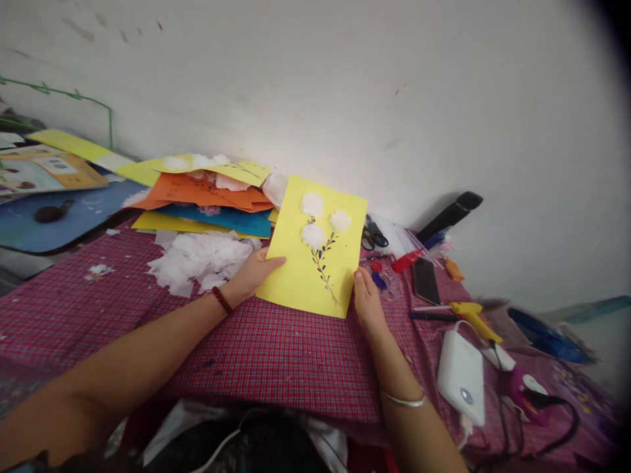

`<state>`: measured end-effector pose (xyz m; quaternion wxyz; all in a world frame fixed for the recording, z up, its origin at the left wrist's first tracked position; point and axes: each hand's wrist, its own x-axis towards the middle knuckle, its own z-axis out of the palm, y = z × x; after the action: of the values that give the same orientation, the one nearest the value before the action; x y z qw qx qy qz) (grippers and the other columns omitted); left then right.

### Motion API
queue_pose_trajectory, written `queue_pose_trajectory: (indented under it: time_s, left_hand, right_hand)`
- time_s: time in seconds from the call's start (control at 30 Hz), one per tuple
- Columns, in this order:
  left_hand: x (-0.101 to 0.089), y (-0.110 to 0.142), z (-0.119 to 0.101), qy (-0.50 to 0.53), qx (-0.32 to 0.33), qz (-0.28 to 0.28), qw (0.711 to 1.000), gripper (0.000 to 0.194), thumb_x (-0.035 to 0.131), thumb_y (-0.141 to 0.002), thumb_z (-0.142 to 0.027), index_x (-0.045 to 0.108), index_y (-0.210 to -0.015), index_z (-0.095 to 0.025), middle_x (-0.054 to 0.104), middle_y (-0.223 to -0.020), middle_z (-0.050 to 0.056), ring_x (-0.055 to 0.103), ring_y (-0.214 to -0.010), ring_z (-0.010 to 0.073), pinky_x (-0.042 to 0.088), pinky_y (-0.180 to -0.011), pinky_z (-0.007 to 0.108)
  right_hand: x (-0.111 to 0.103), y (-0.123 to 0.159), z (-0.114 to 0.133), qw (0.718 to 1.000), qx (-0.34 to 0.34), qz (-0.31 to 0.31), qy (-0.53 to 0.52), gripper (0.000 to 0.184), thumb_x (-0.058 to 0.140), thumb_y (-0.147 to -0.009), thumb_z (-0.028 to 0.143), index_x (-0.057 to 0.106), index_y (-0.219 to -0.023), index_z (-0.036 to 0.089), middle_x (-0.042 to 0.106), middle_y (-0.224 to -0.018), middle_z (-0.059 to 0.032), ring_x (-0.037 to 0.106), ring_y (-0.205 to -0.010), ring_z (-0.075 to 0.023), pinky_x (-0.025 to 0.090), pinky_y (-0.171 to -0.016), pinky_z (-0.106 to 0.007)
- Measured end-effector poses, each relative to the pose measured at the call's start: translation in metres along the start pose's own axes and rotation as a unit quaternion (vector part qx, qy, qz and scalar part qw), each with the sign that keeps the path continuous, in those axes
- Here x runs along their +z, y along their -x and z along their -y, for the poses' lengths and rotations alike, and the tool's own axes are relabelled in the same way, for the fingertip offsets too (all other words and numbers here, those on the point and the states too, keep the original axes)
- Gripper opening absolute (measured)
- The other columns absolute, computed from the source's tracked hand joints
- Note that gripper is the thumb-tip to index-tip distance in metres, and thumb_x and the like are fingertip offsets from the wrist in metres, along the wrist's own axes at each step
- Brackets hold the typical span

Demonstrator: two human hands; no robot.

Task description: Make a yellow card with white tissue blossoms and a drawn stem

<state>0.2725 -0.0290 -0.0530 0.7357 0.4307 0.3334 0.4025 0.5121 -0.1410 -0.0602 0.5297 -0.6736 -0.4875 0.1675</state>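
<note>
A yellow sheet of paper [286, 276] is held up, tilted, above the checked tablecloth. White puffy flowers [313, 235] are fixed on it, above a drawn stem with dark leaves. My left hand [254, 270] grips the sheet's lower left edge, thumb on the front and fingers behind. At the lower right edge, my right hand [367, 299] is closed on the same sheet, its fingers partly hidden. Beside my left hand lies a heap of torn white tissue paper [190, 259]. Behind it rests a stack of coloured sheets, including an orange sheet [197, 192] and a blue one [221, 219].
Scissors [374, 233], a red tube [407, 260], a dark phone [425, 281] and a yellow glue gun [476, 320] lie to the right. Nearer is a white power bank [461, 374] with cables. A blue board [29, 220] bears a book [52, 169] at the left. A wall rises behind.
</note>
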Motion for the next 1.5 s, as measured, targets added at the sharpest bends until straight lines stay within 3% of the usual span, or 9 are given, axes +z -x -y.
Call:
queue_pose_trajectory:
  time_s: [0.5, 0.83, 0.97, 1.03, 1.13, 1.17, 1.23, 1.33, 1.5]
  left_hand:
    - [-0.001, -0.001, 0.003, -0.041, 0.014, 0.015, 0.999, 0.044, 0.074, -0.074, -0.030, 0.066, -0.113, -0.012, 0.077, -0.096, 0.011, 0.073, -0.077, 0.0242, 0.059, -0.069, 0.036]
    - [0.002, 0.000, 0.001, 0.018, 0.013, 0.012, 1.000, 0.035, 0.074, -0.073, -0.026, 0.068, -0.105, -0.014, 0.078, -0.091, 0.008, 0.073, -0.070, 0.0214, 0.061, -0.068, 0.036]
    - [0.000, -0.001, -0.028, 0.031, 0.145, -0.100, 0.984, 0.036, 0.077, -0.071, -0.030, 0.068, -0.102, -0.014, 0.077, -0.094, 0.007, 0.073, -0.082, 0.0231, 0.062, -0.079, 0.041]
    - [-0.006, -0.001, -0.051, 0.036, 0.259, -0.173, 0.949, 0.032, 0.077, -0.073, -0.030, 0.068, -0.101, -0.017, 0.076, -0.103, 0.004, 0.072, -0.091, 0.0220, 0.061, -0.087, 0.042]
    - [-0.019, 0.002, -0.088, 0.004, 0.397, -0.223, 0.890, 0.023, 0.072, -0.079, -0.026, 0.068, -0.102, -0.023, 0.072, -0.118, -0.001, 0.068, -0.109, 0.0219, 0.056, -0.099, 0.046]
    - [-0.023, 0.004, -0.098, -0.019, 0.406, -0.214, 0.888, 0.022, 0.071, -0.081, -0.026, 0.068, -0.103, -0.026, 0.069, -0.124, -0.004, 0.064, -0.117, 0.0220, 0.053, -0.103, 0.047]
    - [-0.028, 0.009, -0.112, -0.057, 0.398, -0.218, 0.889, 0.020, 0.068, -0.083, -0.027, 0.067, -0.103, -0.029, 0.066, -0.129, -0.006, 0.058, -0.125, 0.0242, 0.052, -0.103, 0.049]
    - [-0.026, 0.010, -0.117, -0.075, 0.316, -0.217, 0.920, 0.023, 0.069, -0.082, -0.029, 0.067, -0.105, -0.029, 0.066, -0.130, -0.005, 0.058, -0.126, 0.0282, 0.057, -0.094, 0.049]
    - [0.001, -0.016, -0.086, -0.047, 0.176, -0.178, 0.967, 0.032, 0.077, -0.070, -0.028, 0.067, -0.100, -0.022, 0.073, -0.116, 0.002, 0.069, -0.106, 0.0270, 0.064, -0.082, 0.040]
  right_hand:
    - [-0.004, 0.000, 0.001, 0.999, -0.016, 0.022, 0.029, 0.049, 0.042, -0.090, 0.058, 0.062, -0.104, 0.016, 0.069, -0.107, -0.0143, 0.062, -0.099, -0.0254, 0.049, -0.088, -0.039]
    - [-0.003, -0.001, -0.003, 0.999, -0.026, -0.008, 0.033, 0.048, 0.042, -0.092, 0.053, 0.061, -0.115, 0.015, 0.066, -0.120, -0.0166, 0.060, -0.110, -0.0257, 0.048, -0.096, -0.043]
    - [-0.005, -0.003, -0.004, 0.998, 0.029, -0.047, -0.041, 0.051, 0.039, -0.094, 0.053, 0.051, -0.128, 0.018, 0.067, -0.110, -0.0137, 0.066, -0.088, -0.0213, 0.055, -0.076, -0.038]
    - [-0.007, -0.005, -0.003, 0.993, 0.056, -0.054, -0.086, 0.050, 0.039, -0.093, 0.053, 0.050, -0.128, 0.018, 0.067, -0.100, -0.0112, 0.065, -0.074, -0.0189, 0.055, -0.066, -0.035]
    - [-0.008, -0.006, 0.001, 0.990, 0.066, -0.030, -0.121, 0.045, 0.041, -0.092, 0.052, 0.053, -0.120, 0.019, 0.067, -0.091, -0.0079, 0.063, -0.064, -0.0170, 0.053, -0.059, -0.032]
    - [-0.007, -0.006, 0.002, 0.990, 0.067, -0.012, -0.127, 0.044, 0.041, -0.092, 0.052, 0.054, -0.117, 0.019, 0.067, -0.087, -0.0067, 0.062, -0.061, -0.0164, 0.052, -0.057, -0.031]
    - [-0.004, -0.004, 0.004, 0.990, 0.067, 0.023, -0.125, 0.043, 0.041, -0.092, 0.052, 0.055, -0.115, 0.018, 0.066, -0.081, -0.0045, 0.060, -0.056, -0.0153, 0.051, -0.054, -0.030]
    - [0.004, 0.000, 0.005, 0.989, 0.068, 0.076, -0.103, 0.041, 0.041, -0.093, 0.049, 0.056, -0.115, 0.018, 0.064, -0.076, -0.0021, 0.059, -0.053, -0.0143, 0.049, -0.051, -0.028]
    - [0.016, 0.008, 0.006, 0.987, 0.041, 0.150, -0.052, 0.033, 0.041, -0.095, 0.034, 0.059, -0.117, 0.018, 0.064, -0.071, -0.0005, 0.059, -0.055, -0.0137, 0.049, -0.058, -0.027]
